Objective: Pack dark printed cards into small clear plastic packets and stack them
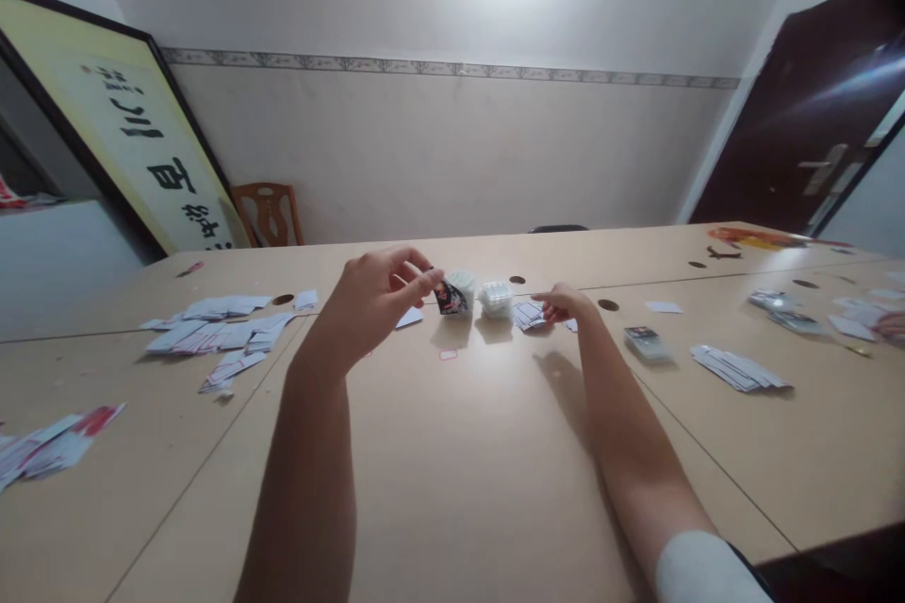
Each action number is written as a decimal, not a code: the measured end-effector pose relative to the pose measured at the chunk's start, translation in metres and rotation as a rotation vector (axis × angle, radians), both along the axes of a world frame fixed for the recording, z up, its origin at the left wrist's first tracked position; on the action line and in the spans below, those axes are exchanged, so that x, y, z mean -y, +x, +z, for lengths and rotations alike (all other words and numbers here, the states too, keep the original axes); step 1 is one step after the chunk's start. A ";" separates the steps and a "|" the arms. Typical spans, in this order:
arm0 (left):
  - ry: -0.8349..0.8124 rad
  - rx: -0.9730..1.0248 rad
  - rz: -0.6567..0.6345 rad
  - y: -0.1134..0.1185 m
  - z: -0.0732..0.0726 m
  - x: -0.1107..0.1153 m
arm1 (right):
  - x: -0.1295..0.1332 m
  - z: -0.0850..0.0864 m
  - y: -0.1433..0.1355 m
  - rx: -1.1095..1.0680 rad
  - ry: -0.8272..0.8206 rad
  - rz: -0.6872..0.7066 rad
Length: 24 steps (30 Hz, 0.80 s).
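Pinched between the fingers of my left hand (386, 297) is a small dark printed card (451, 299), held upright in front of a stack of clear plastic sleeves (463, 283). A second clear stack (496, 299) stands just right of it. My right hand (564, 301) reaches to a small pile of white paper slips (530, 315); its fingers are curled at the pile's right edge, and what they grip is hidden. Under my left fingers a white slip (410, 317) lies flat. A small red-edged label (448, 355) rests on the table nearer to me.
Piles of white slips (212, 330) spread over the left of the table (452, 490). More slips (739, 369) and a clear pack with a dark card (646, 344) lie to the right. Another person's hand (889, 326) shows at the right edge. Round cable holes (608, 305) dot the table.
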<state>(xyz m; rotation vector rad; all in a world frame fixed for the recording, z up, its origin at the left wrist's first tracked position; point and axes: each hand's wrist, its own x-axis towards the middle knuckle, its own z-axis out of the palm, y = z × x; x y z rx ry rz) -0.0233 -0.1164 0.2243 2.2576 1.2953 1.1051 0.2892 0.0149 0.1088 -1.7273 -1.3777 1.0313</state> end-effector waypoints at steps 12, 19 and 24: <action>0.122 -0.054 0.125 0.013 -0.014 -0.019 | 0.089 0.091 -0.076 -0.159 0.509 0.542; 0.184 0.043 0.174 0.015 -0.011 -0.016 | 0.108 0.087 -0.110 -0.137 0.555 0.543; 0.193 0.096 0.198 0.016 -0.012 -0.019 | 0.105 0.085 -0.115 -0.187 0.586 0.534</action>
